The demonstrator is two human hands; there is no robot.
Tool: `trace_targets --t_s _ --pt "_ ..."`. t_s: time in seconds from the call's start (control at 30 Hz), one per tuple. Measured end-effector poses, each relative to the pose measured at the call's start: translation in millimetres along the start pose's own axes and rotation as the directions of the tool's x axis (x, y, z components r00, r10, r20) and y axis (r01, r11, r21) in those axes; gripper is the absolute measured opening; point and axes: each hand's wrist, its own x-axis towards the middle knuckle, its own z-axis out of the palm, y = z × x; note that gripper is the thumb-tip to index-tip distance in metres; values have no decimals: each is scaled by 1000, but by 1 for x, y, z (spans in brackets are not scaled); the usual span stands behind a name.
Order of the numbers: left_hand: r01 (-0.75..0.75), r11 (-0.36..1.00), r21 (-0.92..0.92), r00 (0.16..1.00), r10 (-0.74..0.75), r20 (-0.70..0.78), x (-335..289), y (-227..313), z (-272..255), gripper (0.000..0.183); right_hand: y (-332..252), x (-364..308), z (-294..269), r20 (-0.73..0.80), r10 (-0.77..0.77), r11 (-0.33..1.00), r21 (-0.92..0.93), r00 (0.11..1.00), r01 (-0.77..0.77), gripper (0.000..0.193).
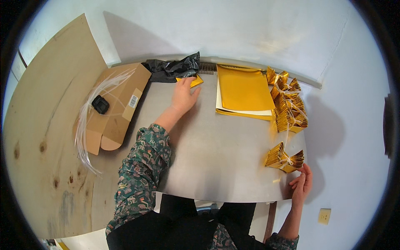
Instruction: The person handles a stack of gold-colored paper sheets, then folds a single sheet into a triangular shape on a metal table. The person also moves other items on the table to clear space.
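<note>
At the right hand (303, 184), a pleated gold bundle (282, 159) lies left-to-right

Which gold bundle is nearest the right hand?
The lone gold bundle beside the right hand: it sits apart, nearer the person, while the other bundles crowd together beside the gold sheets.

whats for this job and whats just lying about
Job, likely:
small gold foil piece under the left hand
tied, pleated gold foil bundles, one by the right hand
flat rectangular gold sheets
long thin white strands

Lying about, likely:
crumpled black plastic bag
brown cardboard box
small black squarish object
</note>
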Motion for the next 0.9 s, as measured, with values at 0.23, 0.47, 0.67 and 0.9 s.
trace_targets --t_s 0.23,0.47,0.67,0.9 --pt "34 971 239 972 -88 217 4 -40 1 54 -4 -5 1 -21 7 1000 -23 1000 -7 34" --pt "26 985 171 937 -83 340 -1 -24 -35 53 -11 -10 2 -1 -10 1000 -9 1000 10 32" --pt "151 984 -95 887 -92 453 -16 11 -67 53 -10 -12 1 -19 3 1000 14 1000 -3 31" --pt "-8 971 -238 885 118 451 -52 32 -106 48 -4 -14 -2 -11 -11 999 44 1000 12 31"
